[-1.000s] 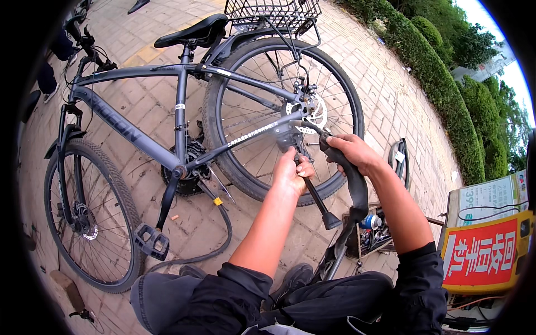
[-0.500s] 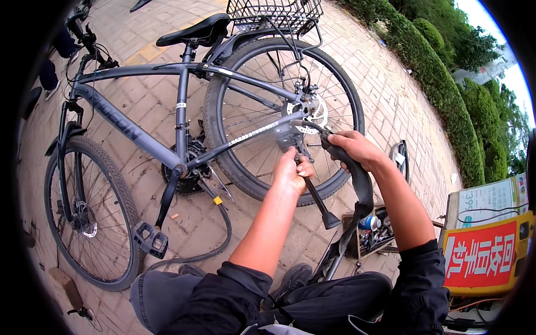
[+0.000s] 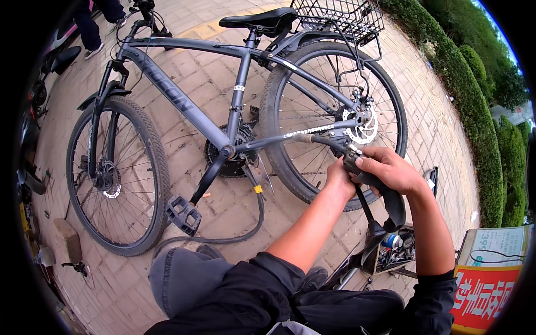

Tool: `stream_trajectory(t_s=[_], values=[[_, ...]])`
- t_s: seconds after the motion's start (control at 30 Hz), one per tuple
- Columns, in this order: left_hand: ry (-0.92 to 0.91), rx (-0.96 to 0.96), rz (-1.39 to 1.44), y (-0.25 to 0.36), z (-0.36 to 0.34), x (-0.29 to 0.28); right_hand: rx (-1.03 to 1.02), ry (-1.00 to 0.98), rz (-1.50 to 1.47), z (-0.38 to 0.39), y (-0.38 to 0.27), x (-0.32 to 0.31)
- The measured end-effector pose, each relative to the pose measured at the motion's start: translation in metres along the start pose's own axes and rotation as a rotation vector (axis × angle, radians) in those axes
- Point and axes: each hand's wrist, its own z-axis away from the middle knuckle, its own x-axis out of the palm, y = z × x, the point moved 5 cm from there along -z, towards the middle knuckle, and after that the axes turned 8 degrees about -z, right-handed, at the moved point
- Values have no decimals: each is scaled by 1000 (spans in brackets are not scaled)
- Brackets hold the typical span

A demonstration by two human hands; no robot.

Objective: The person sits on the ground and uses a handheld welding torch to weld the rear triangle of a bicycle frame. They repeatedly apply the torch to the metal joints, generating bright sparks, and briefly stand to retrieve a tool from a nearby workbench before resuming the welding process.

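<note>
My left hand (image 3: 339, 180) is closed on a black bicycle kickstand (image 3: 365, 207), its flared foot hanging below my fingers. My right hand (image 3: 389, 170) is closed at its upper end, thumb on a dark fitting with a pale bolt-like piece. A black, flat rubber strip, like a flattened inner tube (image 3: 394, 204), droops from my right hand. A narrow dark tube-like end (image 3: 324, 140) sticks out left from my hands, with a brownish tip. Some fingers are hidden. Just beyond stands a grey bicycle (image 3: 184, 109), its rear wheel (image 3: 269, 139) nearest my hands.
A black hose (image 3: 245, 237) with a yellow band lies below the pedal (image 3: 184, 214). To the right, a toolbox (image 3: 412, 260) holds tools and a blue-white bottle (image 3: 392, 241). A red-and-yellow sign (image 3: 481, 301) stands at lower right. Someone's legs (image 3: 92, 25) show at upper left.
My hands have come together; the kickstand's upper end is now at my right hand. The view has shifted, so the bicycle appears farther right.
</note>
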Motion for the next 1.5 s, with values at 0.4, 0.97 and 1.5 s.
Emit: stream_trajectory(t_s=[0.4,0.97,1.5], values=[[141,-98,98,-8,-7,-5,102,392,-244,71,97,-86],[155,-122,103,-3,-10,-15,146,34,-324,-66,132,106],[121,-198,175,-9,-12,-10,-51,120,-170,-94,157,113]])
